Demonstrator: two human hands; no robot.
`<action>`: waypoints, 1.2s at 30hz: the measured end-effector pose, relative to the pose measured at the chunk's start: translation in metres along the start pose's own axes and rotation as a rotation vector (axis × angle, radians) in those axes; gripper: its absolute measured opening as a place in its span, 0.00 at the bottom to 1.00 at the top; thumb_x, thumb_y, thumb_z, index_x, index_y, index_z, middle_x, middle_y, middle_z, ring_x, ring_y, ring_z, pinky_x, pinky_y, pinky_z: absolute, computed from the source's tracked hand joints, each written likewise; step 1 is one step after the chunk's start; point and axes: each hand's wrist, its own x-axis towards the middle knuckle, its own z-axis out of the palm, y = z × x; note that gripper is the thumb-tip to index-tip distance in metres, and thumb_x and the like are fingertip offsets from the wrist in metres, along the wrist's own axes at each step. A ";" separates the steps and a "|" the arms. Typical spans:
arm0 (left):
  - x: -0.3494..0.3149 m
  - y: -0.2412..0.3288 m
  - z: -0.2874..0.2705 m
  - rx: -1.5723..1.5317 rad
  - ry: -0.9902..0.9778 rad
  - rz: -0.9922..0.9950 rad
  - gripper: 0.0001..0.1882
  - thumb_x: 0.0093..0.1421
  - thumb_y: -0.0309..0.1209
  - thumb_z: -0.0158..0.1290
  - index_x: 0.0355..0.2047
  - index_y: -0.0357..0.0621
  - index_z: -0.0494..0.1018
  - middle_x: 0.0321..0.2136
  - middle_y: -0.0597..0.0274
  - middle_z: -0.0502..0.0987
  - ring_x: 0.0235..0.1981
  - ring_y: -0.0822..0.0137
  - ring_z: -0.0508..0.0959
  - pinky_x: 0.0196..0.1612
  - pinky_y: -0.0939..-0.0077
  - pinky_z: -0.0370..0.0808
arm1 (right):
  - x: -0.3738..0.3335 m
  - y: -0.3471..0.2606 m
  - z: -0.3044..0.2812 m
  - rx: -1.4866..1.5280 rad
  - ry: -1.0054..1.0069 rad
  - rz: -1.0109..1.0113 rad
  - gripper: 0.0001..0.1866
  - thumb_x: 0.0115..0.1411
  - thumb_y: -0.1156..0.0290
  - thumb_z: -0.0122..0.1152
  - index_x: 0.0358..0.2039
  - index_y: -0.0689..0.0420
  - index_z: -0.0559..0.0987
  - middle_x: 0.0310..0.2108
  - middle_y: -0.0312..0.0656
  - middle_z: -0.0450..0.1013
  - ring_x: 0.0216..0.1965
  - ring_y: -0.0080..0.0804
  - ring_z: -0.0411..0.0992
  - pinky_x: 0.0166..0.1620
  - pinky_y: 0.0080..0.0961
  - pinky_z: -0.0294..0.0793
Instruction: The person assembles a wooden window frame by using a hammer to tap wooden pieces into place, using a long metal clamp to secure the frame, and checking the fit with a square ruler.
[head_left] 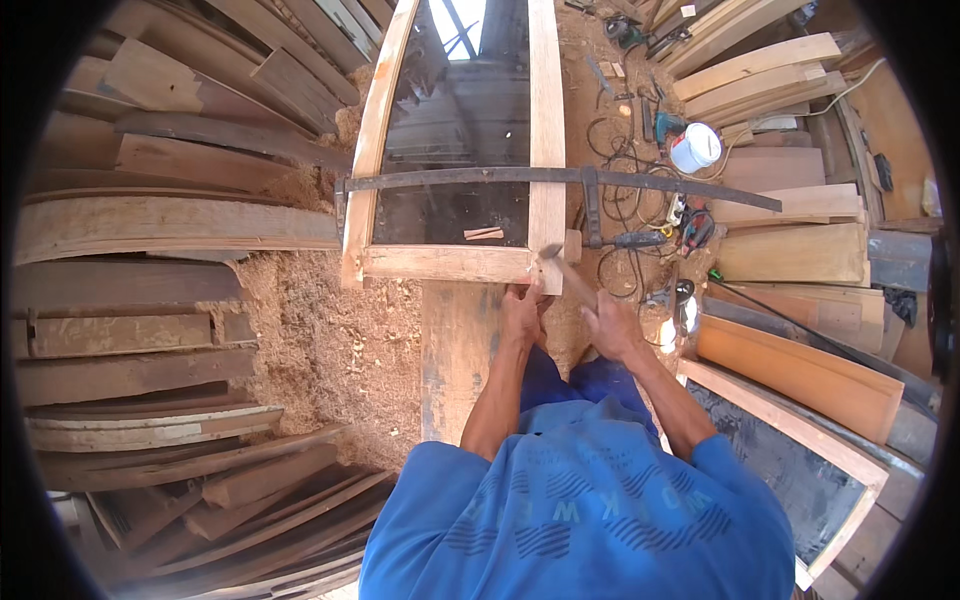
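Observation:
A pale wooden frame around a dark glass pane stretches away in front of me. My right hand is closed around the wooden handle of a hammer. The hammer's head is over the frame's near right corner. Just below that corner, my left hand has its fingers pressed together against the frame's near edge. What they pinch, if anything, is too small to tell. A long metal bar clamp spans the frame from side to side. Small wood slivers lie on the glass.
Stacked boards line the left side, beside heaped shavings. Under the frame runs a worn plank. To the right are a white bucket, a teal power tool, tangled cables and more boards. Another glazed frame leans at lower right.

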 end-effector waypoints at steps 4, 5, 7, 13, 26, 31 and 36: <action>-0.008 -0.002 -0.017 0.051 0.041 0.027 0.10 0.67 0.27 0.53 0.47 0.40 0.69 0.44 0.56 0.77 0.44 0.60 0.81 0.47 0.61 0.83 | 0.000 -0.049 -0.020 0.178 0.008 0.035 0.16 0.64 0.62 0.59 0.39 0.64 0.71 0.26 0.60 0.73 0.29 0.64 0.73 0.32 0.52 0.70; -0.012 -0.001 -0.016 0.015 0.037 0.013 0.10 0.67 0.26 0.54 0.47 0.40 0.69 0.45 0.56 0.77 0.44 0.60 0.81 0.48 0.61 0.82 | -0.007 -0.043 -0.013 0.175 0.003 0.035 0.16 0.64 0.62 0.59 0.39 0.64 0.71 0.26 0.60 0.73 0.29 0.64 0.73 0.32 0.52 0.70; -0.005 0.005 -0.003 -0.019 0.002 0.013 0.10 0.67 0.26 0.54 0.47 0.40 0.69 0.45 0.56 0.76 0.44 0.60 0.81 0.48 0.62 0.82 | -0.009 -0.018 0.001 0.203 0.136 -0.120 0.16 0.64 0.62 0.59 0.39 0.64 0.71 0.27 0.61 0.74 0.31 0.65 0.73 0.34 0.53 0.70; -0.008 -0.004 -0.015 0.043 0.086 0.022 0.11 0.66 0.26 0.54 0.48 0.40 0.70 0.44 0.57 0.77 0.44 0.61 0.81 0.49 0.58 0.81 | -0.003 -0.040 -0.009 0.107 0.011 0.061 0.18 0.64 0.61 0.59 0.42 0.64 0.71 0.29 0.62 0.74 0.32 0.65 0.74 0.34 0.54 0.70; -0.009 0.001 0.000 -0.055 0.010 0.003 0.17 0.65 0.28 0.57 0.51 0.39 0.68 0.44 0.56 0.76 0.44 0.60 0.81 0.47 0.61 0.82 | -0.006 -0.010 0.014 -0.055 0.046 0.046 0.19 0.65 0.58 0.57 0.38 0.65 0.70 0.26 0.64 0.73 0.30 0.67 0.74 0.34 0.57 0.70; -0.010 0.009 -0.011 -0.018 0.011 0.013 0.16 0.66 0.27 0.56 0.52 0.38 0.67 0.47 0.56 0.74 0.46 0.60 0.80 0.48 0.62 0.83 | -0.008 -0.022 0.017 0.095 0.039 -0.010 0.17 0.64 0.61 0.59 0.37 0.65 0.71 0.26 0.65 0.74 0.32 0.67 0.75 0.33 0.57 0.71; -0.008 0.005 0.005 -0.003 0.039 0.019 0.15 0.66 0.27 0.55 0.51 0.37 0.69 0.44 0.57 0.77 0.42 0.63 0.81 0.46 0.66 0.83 | 0.006 -0.011 0.012 -0.163 -0.157 0.246 0.19 0.63 0.60 0.61 0.37 0.66 0.72 0.26 0.63 0.74 0.32 0.66 0.75 0.34 0.52 0.72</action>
